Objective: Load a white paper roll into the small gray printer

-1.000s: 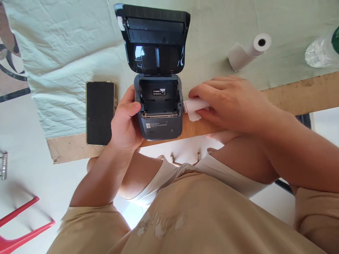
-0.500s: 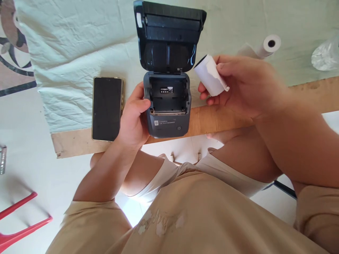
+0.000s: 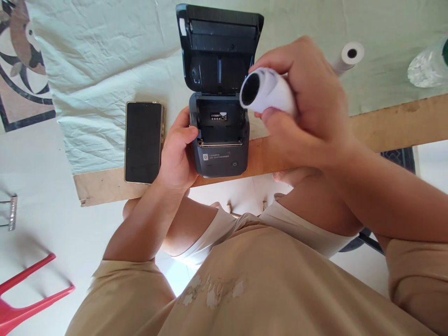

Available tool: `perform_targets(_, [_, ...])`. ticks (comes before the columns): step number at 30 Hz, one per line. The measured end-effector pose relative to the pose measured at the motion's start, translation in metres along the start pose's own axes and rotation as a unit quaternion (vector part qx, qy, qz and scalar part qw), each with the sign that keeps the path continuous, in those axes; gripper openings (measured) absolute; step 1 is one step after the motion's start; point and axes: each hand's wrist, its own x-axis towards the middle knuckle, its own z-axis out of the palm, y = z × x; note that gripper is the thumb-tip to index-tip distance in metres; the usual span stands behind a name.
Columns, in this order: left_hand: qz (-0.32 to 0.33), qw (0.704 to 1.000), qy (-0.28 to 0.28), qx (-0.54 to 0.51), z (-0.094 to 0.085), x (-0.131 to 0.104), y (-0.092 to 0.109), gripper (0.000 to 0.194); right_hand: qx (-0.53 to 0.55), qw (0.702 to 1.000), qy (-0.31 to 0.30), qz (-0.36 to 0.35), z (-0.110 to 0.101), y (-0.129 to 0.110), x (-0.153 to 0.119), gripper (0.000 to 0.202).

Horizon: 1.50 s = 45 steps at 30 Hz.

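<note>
A dark label printer [image 3: 221,161] stands at the table's front edge with its lid [image 3: 220,51] raised and its paper bay bare inside. My left hand [image 3: 178,151] grips the printer's left side, thumb on the rim of the bay. In my right hand [image 3: 311,102] is a white paper roll [image 3: 276,93], pinched between thumb and fingers. The roll is tilted, its dark hollow core facing the printer. It hangs just right of the bay, overlapping the printer's right edge in view; whether it touches cannot be told.
A smartphone [image 3: 143,142] lies left of the printer on the pale green cloth [image 3: 105,56]. Behind my right hand is another white paper roll [image 3: 352,53]. A clear plastic bottle [image 3: 427,67] is at the far right. Red chair legs [image 3: 38,298] show at lower left.
My right hand has turned the paper roll so its hollow end shows, and brought it left and closer to the printer. My left hand stays on the printer.
</note>
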Motion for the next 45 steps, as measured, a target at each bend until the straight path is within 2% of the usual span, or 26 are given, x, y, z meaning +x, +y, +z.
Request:
perform_targets(2, [-0.023, 1.000, 0.008, 0.005, 0.003, -0.001, 0.003, 0.030, -0.075, 0.994, -0.004, -0.077, 0.005, -0.002, 0.002, 0.034])
perform_targets(4, [-0.037, 0.999, 0.013, 0.019, 0.005, -0.003, 0.005, 0.031, -0.127, 0.986, -0.011, -0.106, 0.012, -0.001, 0.004, 0.035])
perform_targets(9, [-0.023, 0.999, 0.031, 0.032, 0.006, -0.008, 0.005, 0.033, -0.217, 0.971, 0.002, -0.102, 0.027, 0.002, 0.008, 0.021])
perform_targets(15, [-0.048, 0.998, 0.039, 0.022, 0.011, -0.015, 0.009, 0.035, -0.181, 0.977, 0.008, -0.116, 0.030, 0.000, 0.013, 0.013])
perform_targets(20, [-0.054, 0.998, 0.036, 0.019, 0.017, -0.016, 0.015, 0.034, -0.178, 0.980, 0.027, -0.082, 0.035, -0.003, 0.010, 0.020])
perform_targets(24, [-0.056, 0.998, 0.028, 0.020, 0.017, -0.015, 0.014, 0.034, -0.147, 0.987, 0.000, -0.066, 0.038, -0.001, 0.008, 0.021])
perform_targets(28, [-0.026, 0.999, 0.020, 0.010, 0.011, -0.012, 0.005, 0.035, -0.097, 0.994, -0.048, 0.002, 0.038, -0.003, 0.009, 0.019])
perform_targets(32, [-0.031, 0.999, 0.021, 0.015, 0.009, -0.012, 0.002, 0.032, -0.054, 0.995, -0.075, 0.039, 0.036, -0.007, 0.012, 0.019])
perform_targets(35, [-0.034, 0.999, 0.023, 0.025, 0.011, -0.014, 0.005, 0.032, -0.084, 0.994, -0.067, 0.009, 0.033, -0.005, 0.012, 0.017])
perform_targets(41, [-0.040, 0.998, 0.019, 0.048, 0.010, -0.014, 0.007, 0.035, -0.130, 0.987, 0.031, -0.084, 0.035, 0.004, 0.004, 0.019])
perform_targets(45, [-0.024, 0.999, -0.011, 0.021, 0.007, -0.014, 0.003, 0.039, -0.158, 0.975, 0.024, -0.154, 0.037, 0.005, -0.005, 0.014])
